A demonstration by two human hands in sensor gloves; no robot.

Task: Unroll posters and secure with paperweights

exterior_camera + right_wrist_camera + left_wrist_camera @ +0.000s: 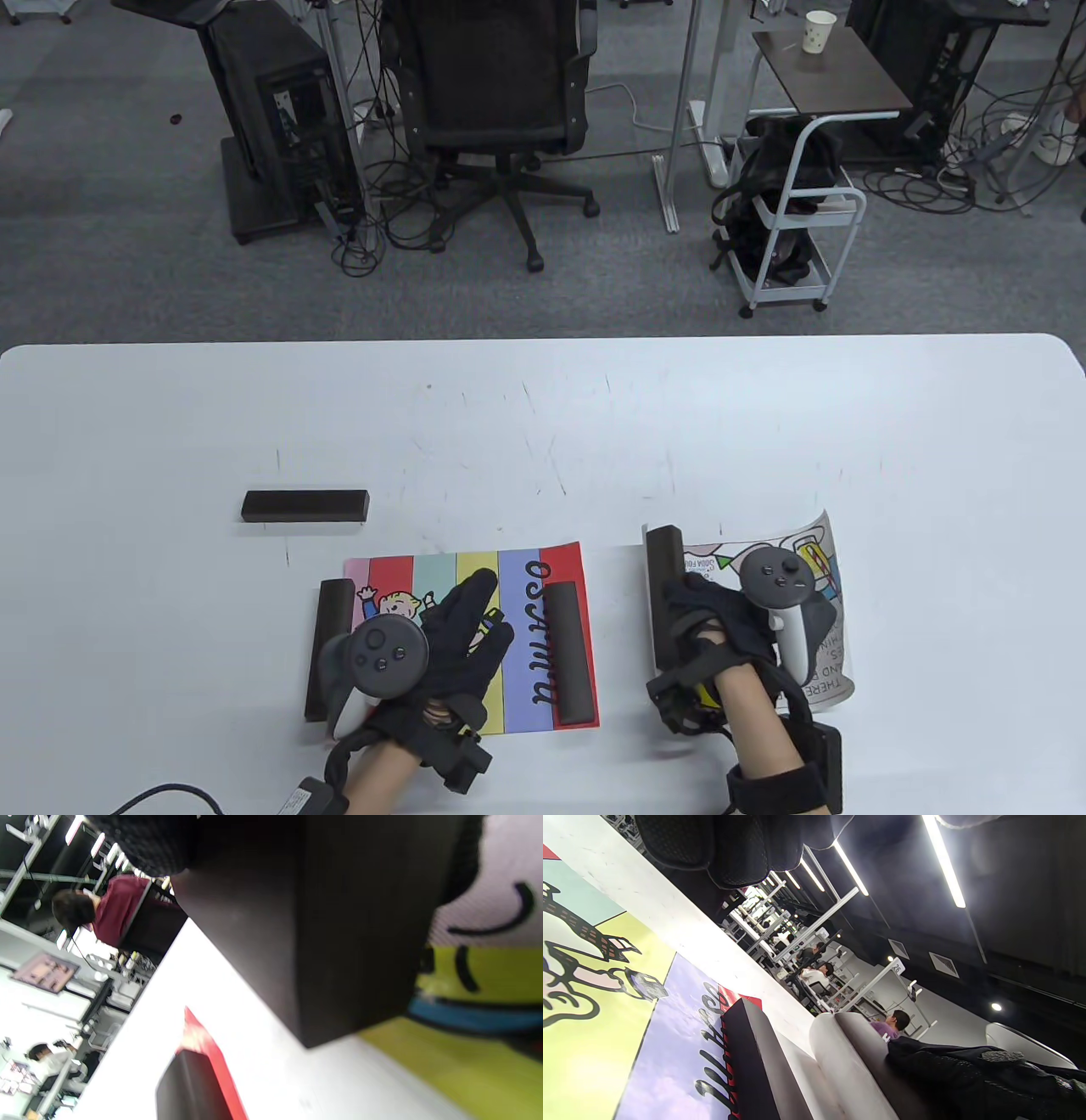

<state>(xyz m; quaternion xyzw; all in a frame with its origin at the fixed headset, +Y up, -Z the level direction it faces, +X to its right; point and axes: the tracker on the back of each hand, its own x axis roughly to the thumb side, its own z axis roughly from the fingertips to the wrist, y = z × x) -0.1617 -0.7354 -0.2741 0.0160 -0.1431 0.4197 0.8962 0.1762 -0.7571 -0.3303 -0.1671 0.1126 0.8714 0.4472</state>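
posters: table view, striped poster (475, 645) lies flat near the table's (543, 407) front edge, a dark bar on its left edge (329, 649) and a dark bar on its right edge (568, 654), so this one looks done. left hand (450, 645) rests flat on the middle of it, fingers spread wide, gripping nothing. second poster (814, 611) sits just right of it, only partly open: its far right edge curls up off the table. third bar (663, 594) stands along its left edge with the right hand (721, 620) on or at it; fingers hidden under the tracker, cannot tell here if they grip or just press. spare bar (305, 505) lies alone on bare table well to the upper left, untouched

left wrist view, tilted: striped poster flat, right-edge bar (755, 1065) sitting on it, left fingers (729, 853) at the top edge holding nothing

right wrist view, blurred: third bar (322, 925) fills the frame, resting on the second poster (475, 1018), gloved fingers (148, 840) touching its top; grip cannot tell

judgement: roughly three quarters through. left to do: flatten the curled right edge, fetch the spare bar and set it there
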